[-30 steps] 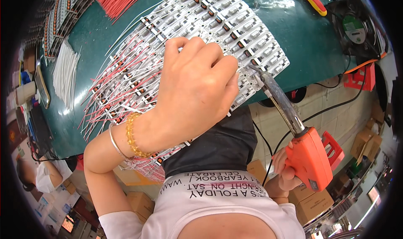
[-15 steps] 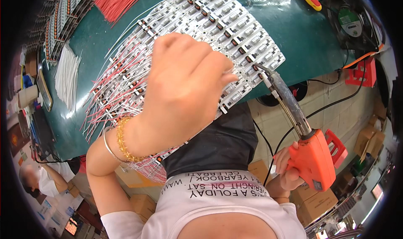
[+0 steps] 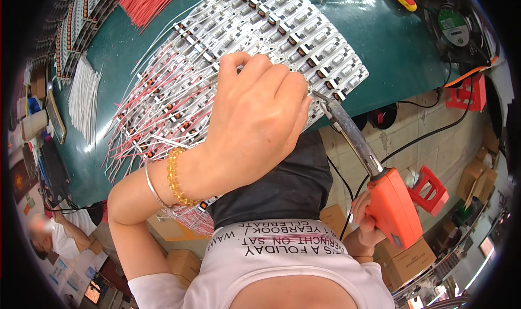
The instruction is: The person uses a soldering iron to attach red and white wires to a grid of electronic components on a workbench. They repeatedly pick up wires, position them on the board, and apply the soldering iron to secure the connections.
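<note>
Tangled wires overlie the left of the board array; snagging could pull them loose. Left hand: curled over the array, fingertips hidden; cannot tell whether pinching. Right hand: closed around soldering gun; slipping could burn the nearby left hand.

The left of the hands hides its fingertips and boards beneath; the top edge crops red wires.
</note>
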